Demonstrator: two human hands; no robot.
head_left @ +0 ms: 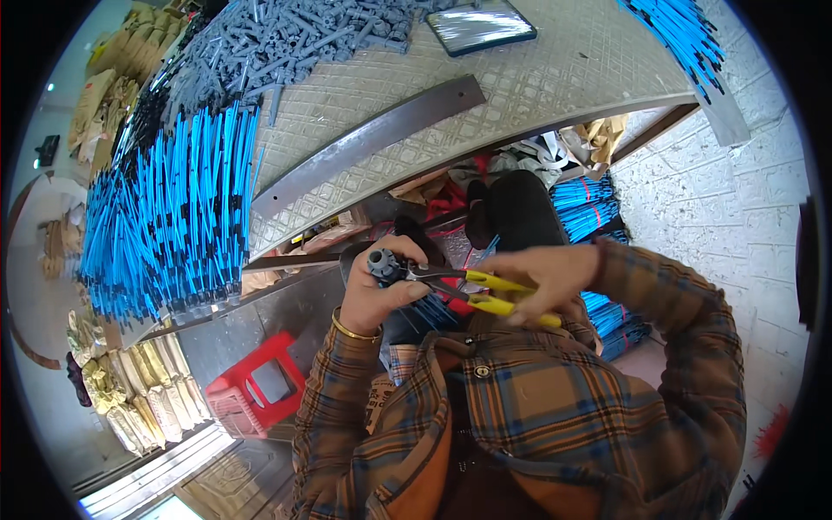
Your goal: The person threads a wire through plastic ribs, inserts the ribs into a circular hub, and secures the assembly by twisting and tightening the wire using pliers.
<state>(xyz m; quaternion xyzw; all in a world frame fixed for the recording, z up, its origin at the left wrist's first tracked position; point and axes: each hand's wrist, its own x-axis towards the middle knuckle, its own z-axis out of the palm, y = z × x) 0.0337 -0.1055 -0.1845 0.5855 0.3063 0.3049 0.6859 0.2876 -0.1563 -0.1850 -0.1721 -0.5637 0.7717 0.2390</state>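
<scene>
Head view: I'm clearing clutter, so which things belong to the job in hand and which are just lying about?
In the job:
pliers, in the right hand
grey part, in the left hand
grey pile and blue rods on the table, probably

Lying about, it seems:
metal bar
red seat

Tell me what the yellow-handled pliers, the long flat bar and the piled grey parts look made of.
Pliers: probably steel, given the metallic sheen near the pivot; smooth yellow grips, likely plastic or rubber.
Flat bar: likely metal, dark with a bright reflected streak.
Grey parts: perhaps moulded plastic, matte, evenly coloured.
</scene>
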